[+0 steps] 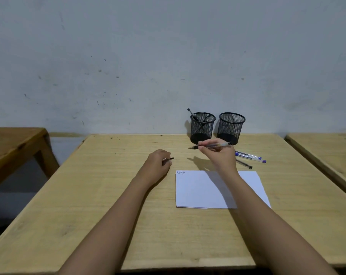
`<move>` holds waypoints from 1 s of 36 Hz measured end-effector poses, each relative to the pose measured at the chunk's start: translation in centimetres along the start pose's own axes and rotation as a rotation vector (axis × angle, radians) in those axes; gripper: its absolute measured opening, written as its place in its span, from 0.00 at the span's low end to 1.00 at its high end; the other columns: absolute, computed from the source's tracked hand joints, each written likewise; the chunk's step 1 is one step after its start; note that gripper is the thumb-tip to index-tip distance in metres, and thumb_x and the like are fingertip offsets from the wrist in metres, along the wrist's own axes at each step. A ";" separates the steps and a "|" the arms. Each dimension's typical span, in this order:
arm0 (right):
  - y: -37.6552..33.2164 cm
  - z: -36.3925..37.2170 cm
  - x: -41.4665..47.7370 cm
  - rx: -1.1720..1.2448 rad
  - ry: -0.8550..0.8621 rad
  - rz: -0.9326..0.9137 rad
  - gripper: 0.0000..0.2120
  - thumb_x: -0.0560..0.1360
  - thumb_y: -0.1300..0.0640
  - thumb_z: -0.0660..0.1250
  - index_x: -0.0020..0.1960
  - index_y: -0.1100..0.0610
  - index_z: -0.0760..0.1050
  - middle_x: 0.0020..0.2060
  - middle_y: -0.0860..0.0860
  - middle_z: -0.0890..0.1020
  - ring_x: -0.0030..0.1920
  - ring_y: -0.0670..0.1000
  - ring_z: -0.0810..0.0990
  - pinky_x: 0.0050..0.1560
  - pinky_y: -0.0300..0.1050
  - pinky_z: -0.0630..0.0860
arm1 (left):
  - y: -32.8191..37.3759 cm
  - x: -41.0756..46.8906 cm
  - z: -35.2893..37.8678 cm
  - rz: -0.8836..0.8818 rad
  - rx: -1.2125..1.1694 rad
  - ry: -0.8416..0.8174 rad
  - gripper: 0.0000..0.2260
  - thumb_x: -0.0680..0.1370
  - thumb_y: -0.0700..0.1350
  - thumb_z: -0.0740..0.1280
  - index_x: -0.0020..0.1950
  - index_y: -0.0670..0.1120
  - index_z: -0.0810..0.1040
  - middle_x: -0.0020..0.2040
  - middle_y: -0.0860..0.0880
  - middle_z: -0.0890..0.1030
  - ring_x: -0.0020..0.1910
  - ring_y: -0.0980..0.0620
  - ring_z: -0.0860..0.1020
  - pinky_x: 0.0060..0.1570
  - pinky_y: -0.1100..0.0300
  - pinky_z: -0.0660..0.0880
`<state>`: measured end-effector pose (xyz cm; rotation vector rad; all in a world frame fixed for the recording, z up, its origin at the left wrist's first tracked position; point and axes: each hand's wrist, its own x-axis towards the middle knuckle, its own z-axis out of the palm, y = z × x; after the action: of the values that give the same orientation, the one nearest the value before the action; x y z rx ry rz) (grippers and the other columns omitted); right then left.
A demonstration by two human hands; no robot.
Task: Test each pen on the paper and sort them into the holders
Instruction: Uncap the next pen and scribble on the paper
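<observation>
Two hands, each closed on something, at a wooden table with two mesh holders and a sheet of paper.

The right hand pinches one uncapped pen level above the table, tip pointing toward the left hand. The left hand rests curled on the tabletop around a small dark piece, likely the cap, though that is too small to tell. Just beyond the right hand stand the two black holders: the left holder contains two pens crossed inside it, the right holder shows nothing inside. Three capped pens lie on the table just outside the right hand. The paper, with small scribbles at its far left corner, lies under the right wrist.
</observation>
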<state>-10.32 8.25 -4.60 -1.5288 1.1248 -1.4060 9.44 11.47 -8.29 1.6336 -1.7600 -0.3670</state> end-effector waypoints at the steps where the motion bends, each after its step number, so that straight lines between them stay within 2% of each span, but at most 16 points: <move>1: 0.0 0.0 -0.2 0.005 0.000 0.013 0.09 0.66 0.68 0.74 0.38 0.55 0.80 0.40 0.57 0.85 0.43 0.51 0.84 0.49 0.42 0.79 | 0.1 -0.2 -0.1 -0.003 0.000 0.003 0.14 0.77 0.40 0.64 0.62 0.38 0.76 0.61 0.45 0.77 0.59 0.49 0.75 0.54 0.68 0.65; 5: -0.5 0.2 -1.3 -0.007 -0.029 0.025 0.09 0.63 0.68 0.76 0.38 0.59 0.80 0.40 0.57 0.84 0.40 0.49 0.84 0.45 0.39 0.80 | 0.7 -1.3 -0.6 0.000 -0.011 0.023 0.15 0.78 0.41 0.63 0.63 0.39 0.75 0.62 0.46 0.76 0.59 0.53 0.74 0.51 0.74 0.62; 8: -1.0 0.6 -1.9 -0.047 -0.026 0.019 0.08 0.64 0.65 0.77 0.41 0.62 0.79 0.36 0.53 0.83 0.33 0.39 0.81 0.37 0.31 0.77 | 1.0 -2.4 -1.0 0.009 -0.034 0.004 0.14 0.78 0.42 0.63 0.62 0.41 0.76 0.61 0.47 0.77 0.58 0.53 0.74 0.52 0.70 0.65; 10: -1.1 0.9 -2.2 -0.064 -0.018 0.019 0.09 0.65 0.63 0.77 0.42 0.61 0.78 0.34 0.50 0.82 0.31 0.37 0.79 0.35 0.29 0.75 | 1.1 -3.3 -1.2 0.007 -0.065 -0.030 0.14 0.78 0.43 0.63 0.63 0.42 0.76 0.63 0.48 0.76 0.59 0.54 0.74 0.55 0.67 0.66; 12: -1.0 1.0 -2.4 -0.071 -0.024 0.011 0.08 0.66 0.61 0.76 0.42 0.59 0.78 0.35 0.48 0.82 0.34 0.38 0.80 0.37 0.31 0.76 | 1.2 -4.1 -1.2 0.007 -0.090 -0.050 0.15 0.78 0.45 0.63 0.63 0.42 0.76 0.64 0.49 0.75 0.61 0.55 0.73 0.57 0.67 0.66; 15: -0.9 1.3 -2.8 -0.114 -0.054 -0.010 0.05 0.70 0.59 0.73 0.43 0.56 0.77 0.37 0.48 0.81 0.40 0.46 0.81 0.42 0.39 0.79 | 1.5 -5.0 -1.2 0.029 -0.093 -0.058 0.15 0.78 0.47 0.63 0.62 0.43 0.77 0.64 0.49 0.76 0.62 0.54 0.73 0.60 0.65 0.68; 17: -1.0 1.5 -3.2 -0.072 -0.088 0.005 0.03 0.73 0.60 0.70 0.45 0.57 0.76 0.37 0.49 0.81 0.39 0.46 0.81 0.41 0.37 0.80 | 1.8 -5.4 -1.0 0.038 -0.123 -0.069 0.14 0.78 0.49 0.64 0.60 0.44 0.78 0.61 0.50 0.78 0.60 0.55 0.74 0.60 0.63 0.70; 19: -1.0 1.7 -3.7 0.000 -0.120 0.022 0.02 0.74 0.62 0.67 0.47 0.60 0.76 0.37 0.50 0.81 0.37 0.43 0.81 0.40 0.33 0.78 | 2.1 -5.8 -0.7 0.039 -0.148 -0.085 0.14 0.77 0.50 0.64 0.58 0.45 0.78 0.58 0.50 0.79 0.57 0.55 0.76 0.58 0.63 0.71; 21: -0.7 1.8 -4.0 0.042 -0.134 0.031 0.03 0.74 0.63 0.67 0.47 0.63 0.76 0.38 0.51 0.81 0.39 0.43 0.82 0.43 0.34 0.78 | 2.2 -6.2 -0.2 0.041 -0.145 -0.118 0.15 0.77 0.52 0.64 0.59 0.45 0.77 0.59 0.48 0.79 0.59 0.53 0.75 0.58 0.63 0.69; 24: -0.2 2.0 -4.1 -0.020 -0.137 0.026 0.07 0.71 0.64 0.71 0.46 0.64 0.76 0.38 0.53 0.81 0.39 0.45 0.81 0.44 0.36 0.78 | 2.5 -6.6 0.4 0.042 -0.086 -0.162 0.22 0.77 0.54 0.64 0.69 0.47 0.71 0.70 0.51 0.71 0.70 0.55 0.67 0.67 0.61 0.64; 26: 0.0 2.2 -4.1 -0.029 -0.130 0.022 0.08 0.69 0.67 0.71 0.45 0.65 0.74 0.37 0.54 0.80 0.37 0.43 0.80 0.42 0.36 0.77 | 2.6 -6.8 0.6 0.048 -0.003 -0.183 0.25 0.77 0.56 0.63 0.72 0.48 0.66 0.74 0.52 0.64 0.73 0.57 0.61 0.69 0.62 0.59; 29: 0.3 2.4 -3.7 -0.064 -0.121 0.032 0.07 0.69 0.67 0.70 0.44 0.64 0.73 0.34 0.53 0.78 0.31 0.44 0.77 0.36 0.41 0.76 | 2.7 -7.0 0.9 0.038 0.095 -0.207 0.27 0.78 0.58 0.59 0.74 0.48 0.62 0.76 0.53 0.60 0.75 0.57 0.55 0.70 0.59 0.58; 31: 0.4 2.6 -3.6 -0.056 -0.126 0.041 0.07 0.69 0.67 0.70 0.44 0.65 0.72 0.32 0.56 0.76 0.30 0.49 0.74 0.33 0.44 0.73 | 2.9 -7.0 1.1 0.029 0.136 -0.201 0.27 0.79 0.58 0.57 0.75 0.48 0.60 0.77 0.53 0.58 0.76 0.57 0.53 0.71 0.58 0.57; 33: 0.6 2.8 -3.4 -0.029 -0.131 0.048 0.08 0.69 0.68 0.69 0.43 0.66 0.69 0.34 0.59 0.74 0.32 0.54 0.72 0.32 0.46 0.70 | 3.0 -7.0 1.2 0.017 0.173 -0.195 0.27 0.79 0.58 0.56 0.75 0.48 0.59 0.77 0.53 0.57 0.76 0.57 0.52 0.71 0.58 0.56; 36: 0.7 3.3 -3.3 0.007 -0.143 0.074 0.08 0.68 0.70 0.67 0.41 0.68 0.67 0.34 0.58 0.71 0.34 0.54 0.70 0.35 0.48 0.70 | 2.9 -6.9 1.2 -0.015 0.203 -0.199 0.27 0.79 0.59 0.55 0.76 0.49 0.57 0.78 0.53 0.54 0.76 0.56 0.50 0.72 0.57 0.54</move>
<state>-7.15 11.08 -6.70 -1.5415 1.0767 -1.2302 6.18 18.26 -9.35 1.8047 -1.9886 -0.3796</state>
